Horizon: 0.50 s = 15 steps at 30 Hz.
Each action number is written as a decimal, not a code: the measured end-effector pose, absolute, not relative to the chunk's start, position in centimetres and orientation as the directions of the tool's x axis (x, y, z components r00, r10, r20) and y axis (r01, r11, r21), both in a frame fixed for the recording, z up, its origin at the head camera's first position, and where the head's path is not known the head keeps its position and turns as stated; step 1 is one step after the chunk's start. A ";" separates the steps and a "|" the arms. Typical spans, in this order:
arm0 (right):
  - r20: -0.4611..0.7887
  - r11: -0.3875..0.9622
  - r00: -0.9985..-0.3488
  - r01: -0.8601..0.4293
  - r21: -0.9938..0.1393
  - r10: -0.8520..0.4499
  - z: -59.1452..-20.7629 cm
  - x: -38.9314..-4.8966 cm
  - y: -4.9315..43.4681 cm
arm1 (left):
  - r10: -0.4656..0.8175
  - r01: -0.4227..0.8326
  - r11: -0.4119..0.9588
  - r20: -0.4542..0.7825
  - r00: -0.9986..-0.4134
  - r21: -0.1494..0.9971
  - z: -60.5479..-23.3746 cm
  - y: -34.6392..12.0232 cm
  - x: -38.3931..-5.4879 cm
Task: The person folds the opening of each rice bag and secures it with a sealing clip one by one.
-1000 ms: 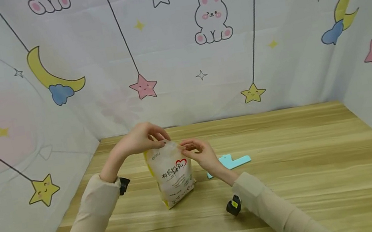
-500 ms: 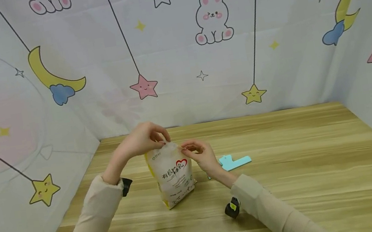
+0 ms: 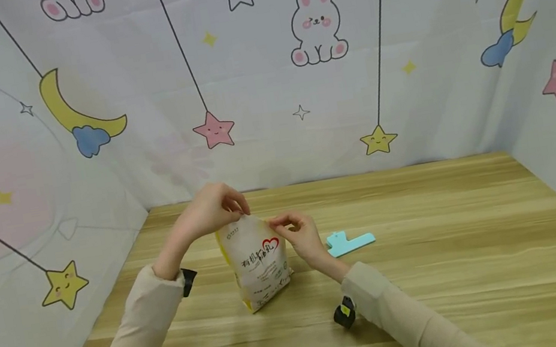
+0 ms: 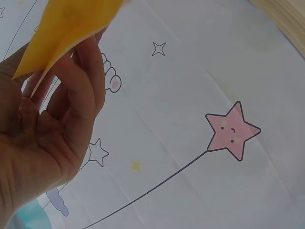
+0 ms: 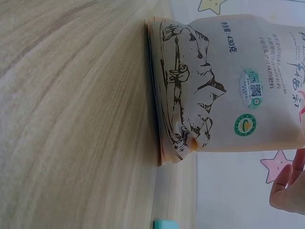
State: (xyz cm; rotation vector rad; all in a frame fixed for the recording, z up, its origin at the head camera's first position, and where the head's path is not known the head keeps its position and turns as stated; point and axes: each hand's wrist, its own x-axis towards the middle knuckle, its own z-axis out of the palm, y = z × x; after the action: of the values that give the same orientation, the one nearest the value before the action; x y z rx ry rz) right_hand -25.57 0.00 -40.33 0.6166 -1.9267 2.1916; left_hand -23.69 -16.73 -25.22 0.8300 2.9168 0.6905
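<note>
Pinches the bag (image 3: 254,262) by the left part of its top edge, between thumb and curled fingers of the left hand (image 3: 215,208), with only a narrow gap there. Pinches the bag's top right corner too, with thumb against fingertips of the right hand (image 3: 303,239). Has the bag standing on the table (image 3: 465,289), below the fingers. Cannot see into the bag or tell its contents. Shows on the bag's pale front a red heart (image 3: 271,243), a dark line drawing (image 5: 212,86) near its base and a round green badge (image 5: 245,125); shows yellow along its left side. Has a teal clip (image 3: 351,244) lying right of the bag, apart from it. Wears beige sleeves (image 3: 134,336), nearer than the bag. Has behind the bag a white curtain (image 3: 261,67), printed with stars, moons and a rabbit (image 3: 318,39).
</note>
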 end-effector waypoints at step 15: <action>0.470 -0.066 -0.869 -0.466 -0.883 -0.153 -40.1 -25.3 0.5 | 0.572 0.491 0.721 -0.019 -0.820 0.489 -25.1 -17.1 -24.4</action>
State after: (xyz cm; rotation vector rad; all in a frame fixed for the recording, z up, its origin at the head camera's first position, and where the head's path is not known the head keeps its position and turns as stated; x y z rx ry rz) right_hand -25.31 0.51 -40.15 0.6725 -1.9779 2.0333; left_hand -24.40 -17.05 -25.12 0.8586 2.7550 0.7109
